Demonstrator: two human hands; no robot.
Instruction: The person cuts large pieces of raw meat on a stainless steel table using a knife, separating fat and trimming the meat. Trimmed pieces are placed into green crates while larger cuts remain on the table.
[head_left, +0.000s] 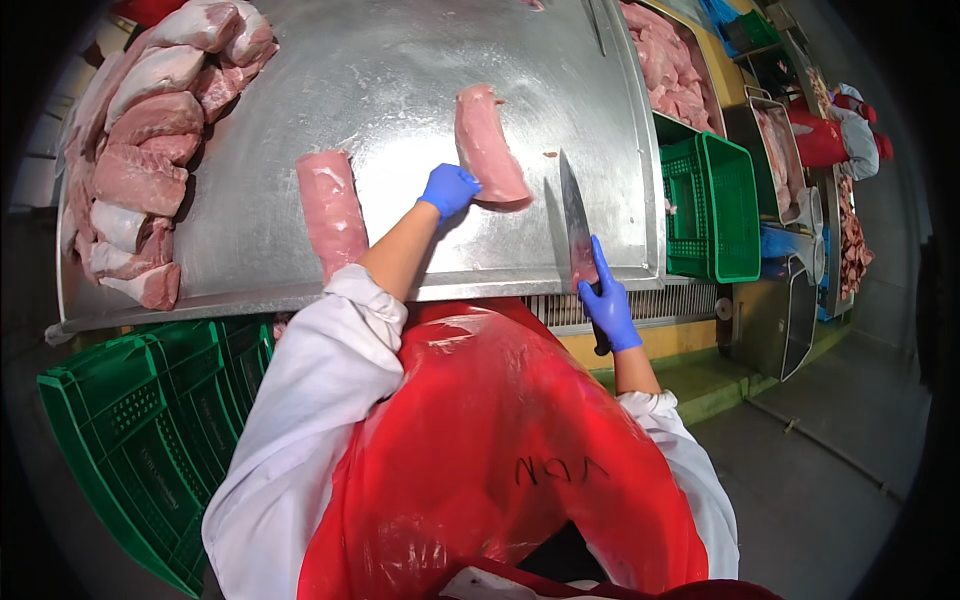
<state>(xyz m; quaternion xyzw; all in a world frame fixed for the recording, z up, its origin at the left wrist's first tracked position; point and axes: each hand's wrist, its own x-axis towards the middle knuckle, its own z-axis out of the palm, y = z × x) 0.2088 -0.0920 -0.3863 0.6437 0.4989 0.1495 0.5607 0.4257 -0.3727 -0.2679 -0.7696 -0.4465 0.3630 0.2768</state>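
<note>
Roomy steel worktop surrounds one meat piece; left fingers curl at its edge, grip unclear; right fingers clasp a knife crossing the near rim.

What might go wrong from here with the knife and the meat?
The bare knife in the right hand could cut the gloved left hand if it swings that way. The piece of meat by the left hand looks moist, so it might slip. Another piece, beside the left sleeve, lies near the front edge of the table, so the arm might nudge it.
</note>
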